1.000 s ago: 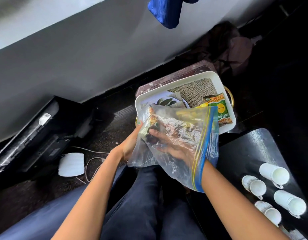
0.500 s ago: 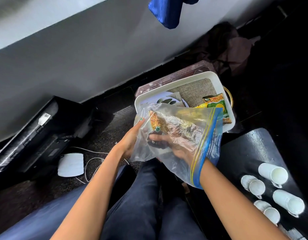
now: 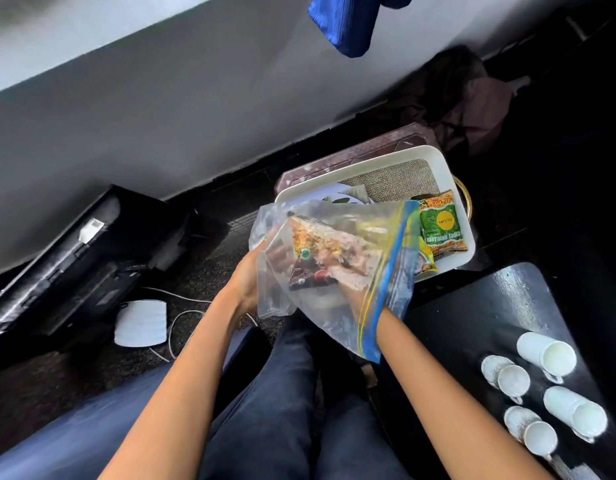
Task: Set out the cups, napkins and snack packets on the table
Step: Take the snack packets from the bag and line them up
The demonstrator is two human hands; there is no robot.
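Left hand [image 3: 245,282]: grips the plastic bag [image 3: 337,271] from outside
Right hand [image 3: 344,275]: inside, grip on a snack packet [image 3: 313,242]
Advice: hold bag steady, draw packet straight out

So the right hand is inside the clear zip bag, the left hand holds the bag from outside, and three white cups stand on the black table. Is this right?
Not quite: the head view shows four white cups on the black table, not three. The rest stands: the right hand is inside the clear zip bag, and the left hand holds the bag from outside.
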